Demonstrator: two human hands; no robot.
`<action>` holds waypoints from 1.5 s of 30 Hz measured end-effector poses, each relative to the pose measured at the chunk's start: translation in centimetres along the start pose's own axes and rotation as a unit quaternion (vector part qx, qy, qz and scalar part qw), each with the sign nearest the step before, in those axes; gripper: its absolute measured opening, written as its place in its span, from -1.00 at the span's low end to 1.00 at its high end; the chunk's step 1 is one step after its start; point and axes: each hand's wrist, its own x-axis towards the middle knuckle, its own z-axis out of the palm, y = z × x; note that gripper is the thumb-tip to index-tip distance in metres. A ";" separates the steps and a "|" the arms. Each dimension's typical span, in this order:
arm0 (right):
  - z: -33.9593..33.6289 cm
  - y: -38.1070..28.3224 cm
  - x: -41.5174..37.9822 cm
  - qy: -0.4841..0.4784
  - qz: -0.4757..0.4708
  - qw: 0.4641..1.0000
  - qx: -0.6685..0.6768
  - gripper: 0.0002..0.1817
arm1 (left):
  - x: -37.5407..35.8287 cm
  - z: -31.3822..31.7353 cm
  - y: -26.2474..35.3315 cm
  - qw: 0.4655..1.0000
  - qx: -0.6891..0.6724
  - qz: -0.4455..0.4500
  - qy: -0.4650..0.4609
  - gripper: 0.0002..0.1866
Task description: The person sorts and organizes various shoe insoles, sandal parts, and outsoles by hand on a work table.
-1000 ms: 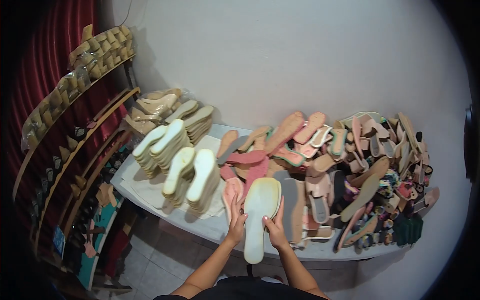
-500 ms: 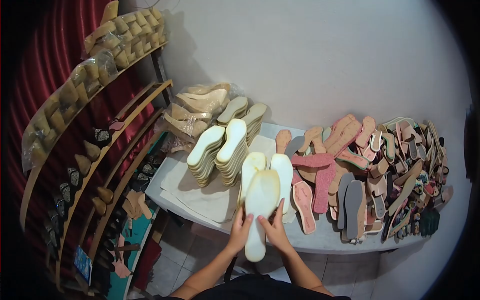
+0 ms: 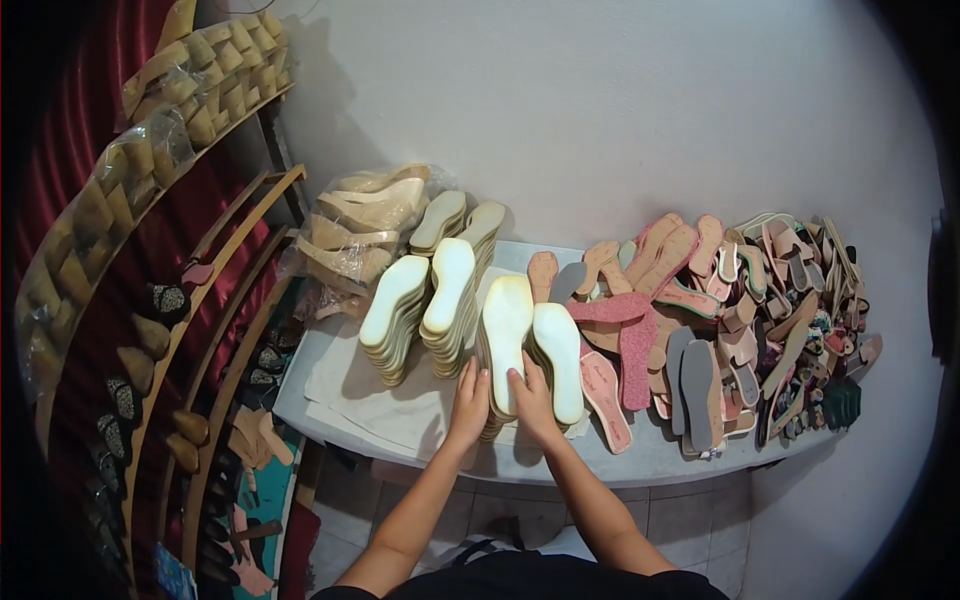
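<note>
Both our grips, left hand (image 3: 470, 398) and right hand (image 3: 532, 400), close lightly on the sole (image 3: 506, 330) atop a stack (image 3: 490, 420) at the worktop (image 3: 640, 462) edge; an off-centre nudge could, we judge, topple that stack.

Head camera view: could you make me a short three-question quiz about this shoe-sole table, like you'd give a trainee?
1. True or false: both hands rest on the near end of the white sole lying on top of a stack.
2. How many stacks of white soles stand in the front group on the table? A) two B) four C) seven
3. Which side of the table holds the loose heap of pink and grey soles?

Key: 1 true; 2 B; 3 the right side.
</note>
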 end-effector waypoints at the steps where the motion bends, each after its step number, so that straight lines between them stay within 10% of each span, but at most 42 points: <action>1: 0.2 0.2 0.1 0.007 0.003 1.000 0.001 -0.47 | 0.3 -0.1 -0.9 1.000 0.005 0.001 -0.003 -0.43; 24: 2.0 1.0 0.1 0.032 -0.012 0.970 -0.241 -0.48 | 1.1 0.1 -2.3 0.998 -0.030 -0.046 -0.027 -0.45; 33: 2.5 3.5 0.9 -0.020 0.125 0.978 0.166 -0.37 | 0.7 0.6 -1.3 0.975 -0.175 -0.127 -0.052 -0.36; 45: 1.0 0.8 -1.0 -0.042 0.061 0.995 0.065 -0.35 | -0.5 1.0 -3.2 0.997 0.068 0.035 0.009 -0.42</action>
